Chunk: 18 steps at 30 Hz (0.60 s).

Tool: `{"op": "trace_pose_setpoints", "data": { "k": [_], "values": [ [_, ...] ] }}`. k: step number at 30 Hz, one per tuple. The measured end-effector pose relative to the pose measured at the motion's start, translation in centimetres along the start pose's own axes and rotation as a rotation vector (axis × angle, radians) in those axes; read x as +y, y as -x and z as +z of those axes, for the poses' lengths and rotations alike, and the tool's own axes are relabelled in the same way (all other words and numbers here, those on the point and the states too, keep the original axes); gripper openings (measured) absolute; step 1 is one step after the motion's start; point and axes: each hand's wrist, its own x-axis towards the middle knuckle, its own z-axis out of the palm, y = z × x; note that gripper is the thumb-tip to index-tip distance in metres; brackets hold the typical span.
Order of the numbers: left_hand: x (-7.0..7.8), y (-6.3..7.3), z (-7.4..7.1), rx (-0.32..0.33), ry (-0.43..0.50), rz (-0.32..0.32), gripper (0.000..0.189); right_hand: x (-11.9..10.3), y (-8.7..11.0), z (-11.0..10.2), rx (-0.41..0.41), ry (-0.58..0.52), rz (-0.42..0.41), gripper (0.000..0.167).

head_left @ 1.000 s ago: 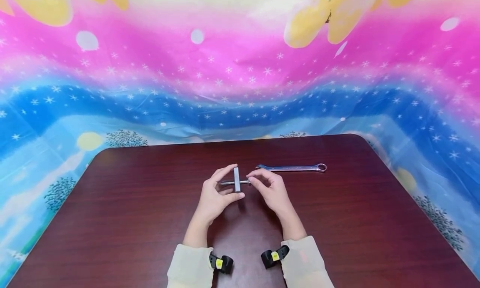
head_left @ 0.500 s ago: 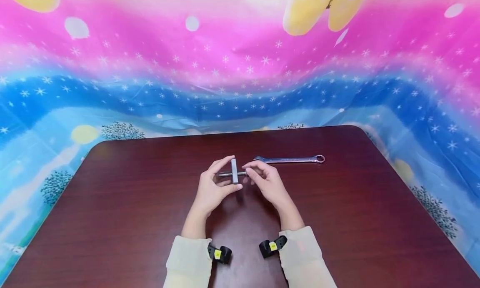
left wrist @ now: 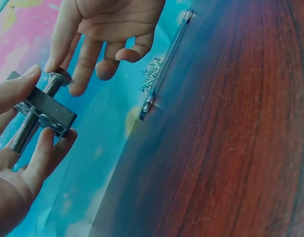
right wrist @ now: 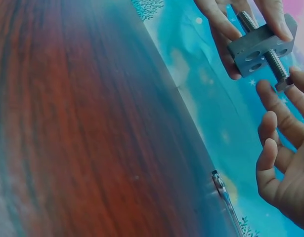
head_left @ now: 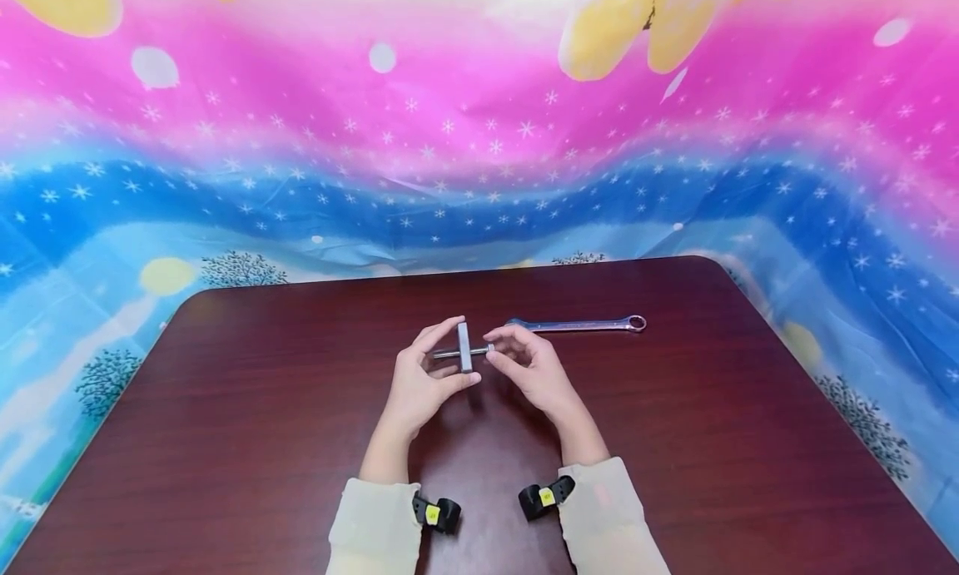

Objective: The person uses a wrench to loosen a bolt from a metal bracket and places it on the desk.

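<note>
My left hand (head_left: 418, 385) grips a grey metal block (head_left: 464, 350) by its edges, between thumb and fingers, above the table. A long threaded bolt (left wrist: 26, 132) runs through the block, sticking out on both sides. Several round holes show in the block's face in the right wrist view. At the bolt's head (right wrist: 283, 84), the thumb and fingertips of my right hand (head_left: 535, 374) pinch it; the remaining fingers are loosely bent. Just beyond the right hand lies a combination wrench (head_left: 580, 326), its open end partly behind the fingers.
The dark red-brown wooden table (head_left: 262, 408) has rounded far corners. Behind it hangs a printed cloth backdrop (head_left: 449, 200) in pink and blue. Black cameras are strapped at both wrists, over pale sleeves (head_left: 378, 517).
The right fingertips have shifted on the bolt's head, which shows more between them now. The left hand keeps its grip on the block. The head view has tilted slightly; the wrench lies still.
</note>
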Motion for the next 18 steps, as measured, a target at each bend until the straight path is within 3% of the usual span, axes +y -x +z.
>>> {"op": "trace_pose_setpoints", "data": {
  "k": [13, 18],
  "values": [
    [0.13, 0.0, 0.07, -0.008, 0.005, 0.008, 0.073, -0.12, -0.14, -0.04, 0.048, -0.016, -0.025, 0.019],
    [0.05, -0.12, -0.04, 0.011, 0.013, 0.008, 0.072, -0.17, -0.16, 0.03, 0.037, -0.008, -0.044, 0.028]
  ]
}}
